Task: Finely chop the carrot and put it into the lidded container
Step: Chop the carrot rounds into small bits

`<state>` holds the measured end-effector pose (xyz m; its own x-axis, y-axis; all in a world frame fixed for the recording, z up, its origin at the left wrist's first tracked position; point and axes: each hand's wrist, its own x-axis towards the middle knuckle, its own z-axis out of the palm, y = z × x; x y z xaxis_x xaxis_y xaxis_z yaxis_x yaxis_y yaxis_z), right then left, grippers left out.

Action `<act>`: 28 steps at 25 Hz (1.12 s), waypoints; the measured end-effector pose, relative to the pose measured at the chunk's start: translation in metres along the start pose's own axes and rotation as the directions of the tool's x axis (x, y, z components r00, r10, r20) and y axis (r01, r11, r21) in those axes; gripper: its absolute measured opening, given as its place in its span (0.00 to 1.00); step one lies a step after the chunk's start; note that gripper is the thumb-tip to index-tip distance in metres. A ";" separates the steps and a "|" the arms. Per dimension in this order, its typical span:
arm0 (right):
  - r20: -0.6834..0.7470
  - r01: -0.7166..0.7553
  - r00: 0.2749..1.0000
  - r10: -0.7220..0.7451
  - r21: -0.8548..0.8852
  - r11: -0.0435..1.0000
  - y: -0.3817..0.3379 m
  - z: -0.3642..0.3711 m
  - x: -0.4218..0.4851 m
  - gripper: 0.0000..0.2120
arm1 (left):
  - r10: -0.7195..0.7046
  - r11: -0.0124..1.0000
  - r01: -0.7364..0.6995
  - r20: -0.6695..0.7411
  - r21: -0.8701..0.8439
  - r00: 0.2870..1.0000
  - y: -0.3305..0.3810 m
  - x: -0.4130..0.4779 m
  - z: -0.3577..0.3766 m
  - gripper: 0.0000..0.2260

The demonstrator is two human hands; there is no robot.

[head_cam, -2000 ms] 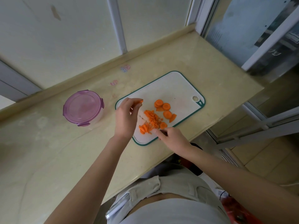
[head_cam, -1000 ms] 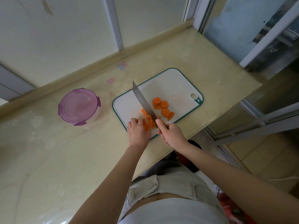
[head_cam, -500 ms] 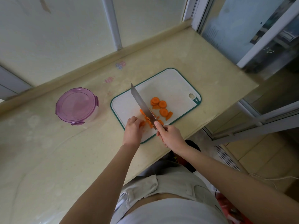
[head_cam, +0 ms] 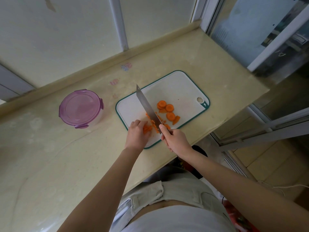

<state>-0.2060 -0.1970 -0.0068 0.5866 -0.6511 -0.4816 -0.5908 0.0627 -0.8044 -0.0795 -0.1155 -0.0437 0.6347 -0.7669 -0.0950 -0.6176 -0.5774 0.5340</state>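
Note:
A white cutting board (head_cam: 182, 86) with a green rim lies on the beige counter. Several round carrot slices (head_cam: 168, 111) sit near its middle. My right hand (head_cam: 175, 138) grips the handle of a steel knife (head_cam: 148, 109), whose blade points away across the board. My left hand (head_cam: 137, 134) has its fingers curled over a bunch of carrot pieces (head_cam: 147, 128) just left of the blade. Small chopped bits lie along the blade. A round container with a purple clip lid (head_cam: 80, 108), shut, stands left of the board.
The counter (head_cam: 50, 161) ends in a front edge close to my body and a right edge by a sliding glass door (head_cam: 267, 39). A low ledge and wall run along the back. Faint stickers (head_cam: 126, 66) mark the counter behind the board.
Two seconds ago my left hand was raised over the board's left part and no blade showed. It has come down onto the carrot pieces, and my right hand has brought the knife beside them.

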 end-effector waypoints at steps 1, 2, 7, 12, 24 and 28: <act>0.002 -0.002 1.000 0.002 -0.001 1.000 0.000 0.000 0.000 0.24 | -0.009 1.000 0.009 -0.019 0.005 1.000 0.000 0.000 0.000 0.16; 0.006 -0.001 1.000 0.001 -0.004 1.000 0.000 0.001 -0.001 0.24 | -0.025 1.000 0.026 -0.035 0.008 0.999 0.000 -0.001 0.000 0.16; 0.023 0.016 1.000 -0.015 -0.052 0.999 -0.004 0.005 -0.003 0.24 | -0.122 0.992 0.121 -0.040 -0.027 0.992 -0.001 -0.004 0.001 0.15; 0.038 0.044 0.999 -0.039 -0.119 0.992 -0.008 0.007 -0.002 0.25 | -0.091 0.995 0.090 -0.030 -0.041 0.995 -0.002 -0.004 0.001 0.10; 0.058 0.056 0.997 -0.042 -0.262 0.963 -0.009 0.017 0.000 0.26 | -0.103 0.994 0.102 -0.066 -0.027 0.992 0.000 -0.003 0.011 0.09; 0.059 0.071 0.997 -0.054 -0.351 0.934 -0.008 0.026 0.001 0.25 | -0.105 0.994 0.103 -0.055 -0.034 0.993 -0.001 -0.002 0.012 0.09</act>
<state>-0.1868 -0.1784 -0.0098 0.6491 -0.6076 -0.4576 -0.7046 -0.2535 -0.6628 -0.0852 -0.1167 -0.0539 0.7205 -0.6855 -0.1045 -0.5324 -0.6435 0.5499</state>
